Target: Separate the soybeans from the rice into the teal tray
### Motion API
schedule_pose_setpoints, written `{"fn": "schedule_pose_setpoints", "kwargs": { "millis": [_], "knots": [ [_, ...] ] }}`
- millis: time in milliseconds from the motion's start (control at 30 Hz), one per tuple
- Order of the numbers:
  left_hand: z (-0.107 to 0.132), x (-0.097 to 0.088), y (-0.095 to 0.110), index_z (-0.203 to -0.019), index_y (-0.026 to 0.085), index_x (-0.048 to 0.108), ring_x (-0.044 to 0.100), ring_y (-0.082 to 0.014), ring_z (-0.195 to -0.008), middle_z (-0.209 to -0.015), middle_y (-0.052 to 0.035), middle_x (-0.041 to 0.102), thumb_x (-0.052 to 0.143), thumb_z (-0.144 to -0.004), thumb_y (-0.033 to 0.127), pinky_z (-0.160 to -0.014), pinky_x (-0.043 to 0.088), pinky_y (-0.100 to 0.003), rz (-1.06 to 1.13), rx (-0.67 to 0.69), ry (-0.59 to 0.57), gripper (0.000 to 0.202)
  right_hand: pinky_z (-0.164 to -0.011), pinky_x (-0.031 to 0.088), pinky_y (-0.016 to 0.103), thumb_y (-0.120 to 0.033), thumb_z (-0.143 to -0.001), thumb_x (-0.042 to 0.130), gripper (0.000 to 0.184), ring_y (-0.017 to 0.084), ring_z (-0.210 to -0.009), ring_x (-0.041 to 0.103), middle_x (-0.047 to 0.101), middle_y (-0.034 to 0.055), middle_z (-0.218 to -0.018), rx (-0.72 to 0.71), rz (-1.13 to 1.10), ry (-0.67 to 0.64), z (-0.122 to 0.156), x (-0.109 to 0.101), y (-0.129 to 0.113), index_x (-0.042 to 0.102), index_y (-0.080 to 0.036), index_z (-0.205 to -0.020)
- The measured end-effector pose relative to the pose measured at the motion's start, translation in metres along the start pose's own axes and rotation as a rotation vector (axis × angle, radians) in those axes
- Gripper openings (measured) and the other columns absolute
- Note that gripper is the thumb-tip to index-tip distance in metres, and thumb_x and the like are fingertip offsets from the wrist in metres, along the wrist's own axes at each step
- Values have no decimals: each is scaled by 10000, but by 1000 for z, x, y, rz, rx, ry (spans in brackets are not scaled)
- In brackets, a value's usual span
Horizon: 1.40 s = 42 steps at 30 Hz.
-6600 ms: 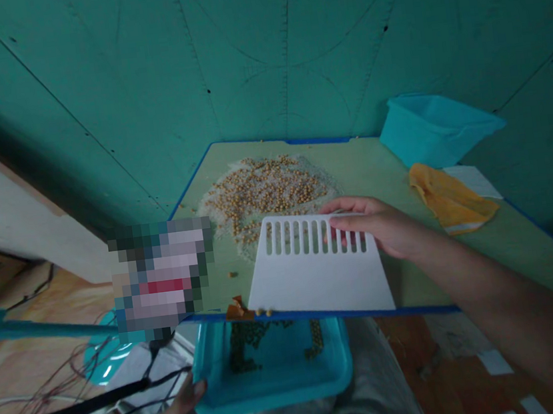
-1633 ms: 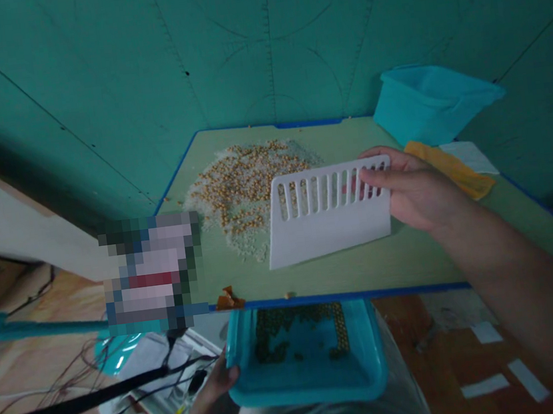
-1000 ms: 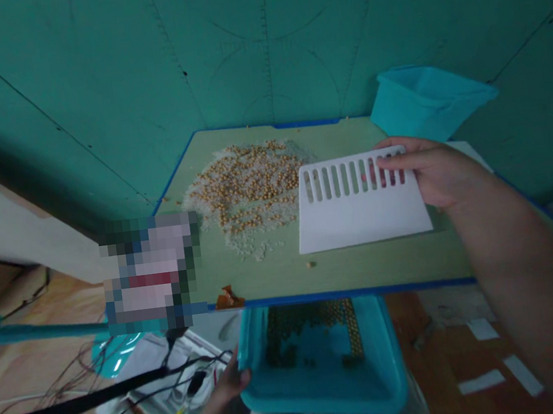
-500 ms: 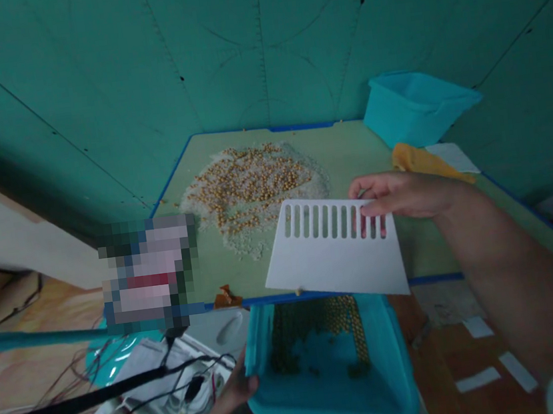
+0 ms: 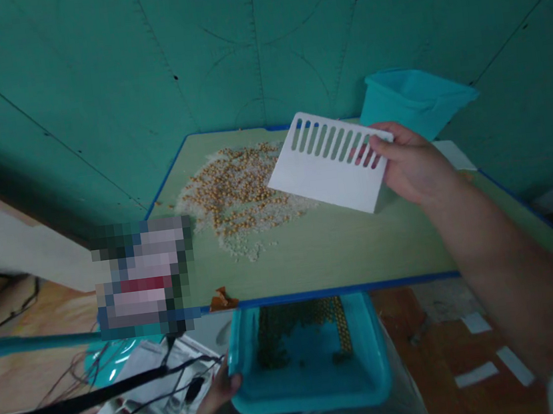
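My right hand (image 5: 409, 160) grips the slotted end of a white plastic scraper (image 5: 326, 177), holding it tilted above the table. Beyond the scraper's left side, yellow beans (image 5: 233, 182) lie in a spread heap, mixed with white grains (image 5: 248, 245) that look like rice. My left hand (image 5: 220, 382) is closed on the left rim of a teal plastic basin (image 5: 312, 391), held below the table's front edge. Inside the basin, more beans (image 5: 341, 326) lie along the far and right sides.
The pale green table (image 5: 343, 259) has a blue edge. A second teal bin (image 5: 409, 100) stands at the back right, near a white sheet (image 5: 454, 155). A brown scrap (image 5: 223, 299) lies at the front edge. Cables and a white appliance (image 5: 150, 410) lie lower left.
My right hand has raised the scraper from the table's front edge toward the back. The basin and my left hand have shifted slightly left and up.
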<state>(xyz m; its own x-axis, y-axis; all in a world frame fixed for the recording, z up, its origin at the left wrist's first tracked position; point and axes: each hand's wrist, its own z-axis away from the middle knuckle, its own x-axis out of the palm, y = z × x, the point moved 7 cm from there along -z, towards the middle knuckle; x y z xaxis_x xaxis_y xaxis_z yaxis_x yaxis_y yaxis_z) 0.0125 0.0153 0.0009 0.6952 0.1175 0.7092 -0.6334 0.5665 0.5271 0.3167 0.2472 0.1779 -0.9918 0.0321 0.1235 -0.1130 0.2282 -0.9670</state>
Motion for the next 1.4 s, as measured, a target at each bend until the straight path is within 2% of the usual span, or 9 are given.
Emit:
{"fn": "schedule_pose_setpoints", "kwargs": {
  "millis": [100,233,333,633,833,1000,1167,1400],
  "knots": [
    [-1,1,1,-938,387,688,480,-295,-1171,-1148,68,664,619,-714,266,-1006,339,-422,3,1,6,263,-696,485,343,-287,-699,669,162,150,-695,611,625,-37,-725,-68,12,13,0,2,1,562,-261,-817],
    [-3,0,2,-944,381,687,425,-266,-1219,-1116,78,681,634,-698,248,-1020,321,-374,4,11,17,285,-681,486,335,-343,-697,673,208,151,-724,616,613,-45,-737,-172,26,17,1,7,-1,537,-272,-837],
    [-4,-1,0,-963,359,686,390,-269,-1242,-1098,59,692,648,-683,258,-1026,309,-357,-3,3,18,300,-694,489,344,-360,-711,656,202,156,-755,616,611,-42,-764,-196,41,9,2,13,0,529,-274,-842],
    [-4,6,1,-1019,363,658,461,-300,-1186,-1176,42,650,605,-719,229,-1000,344,-407,24,0,-16,332,-712,483,370,-398,-751,595,212,182,-814,607,607,-27,-789,-23,163,-29,10,28,5,495,-293,-906],
    [-4,8,3,-975,384,674,432,-273,-1212,-1107,79,686,646,-685,239,-1015,327,-369,16,-2,15,325,-703,484,356,-407,-756,580,224,175,-800,603,606,-24,-813,-32,201,-20,7,31,5,495,-299,-933],
    [-6,11,2,-968,369,683,465,-305,-1182,-1143,55,669,644,-688,275,-1012,328,-405,4,-17,-18,298,-700,482,351,-412,-736,601,234,176,-779,602,598,-26,-769,-10,166,-63,11,36,5,502,-291,-910],
    [-4,9,2,-996,361,671,444,-284,-1201,-1116,50,684,650,-684,249,-1015,320,-374,3,-11,-14,332,-714,467,355,-408,-705,633,250,171,-792,597,601,-34,-775,-11,95,-79,13,37,2,496,-292,-879],
    [-2,12,2,-946,387,685,528,-299,-1120,-1160,67,658,648,-685,253,-1005,332,-399,17,-28,-16,296,-700,468,358,-423,-696,630,274,185,-796,597,601,-25,-777,27,83,-115,17,40,6,490,-293,-892]
  ]
}}
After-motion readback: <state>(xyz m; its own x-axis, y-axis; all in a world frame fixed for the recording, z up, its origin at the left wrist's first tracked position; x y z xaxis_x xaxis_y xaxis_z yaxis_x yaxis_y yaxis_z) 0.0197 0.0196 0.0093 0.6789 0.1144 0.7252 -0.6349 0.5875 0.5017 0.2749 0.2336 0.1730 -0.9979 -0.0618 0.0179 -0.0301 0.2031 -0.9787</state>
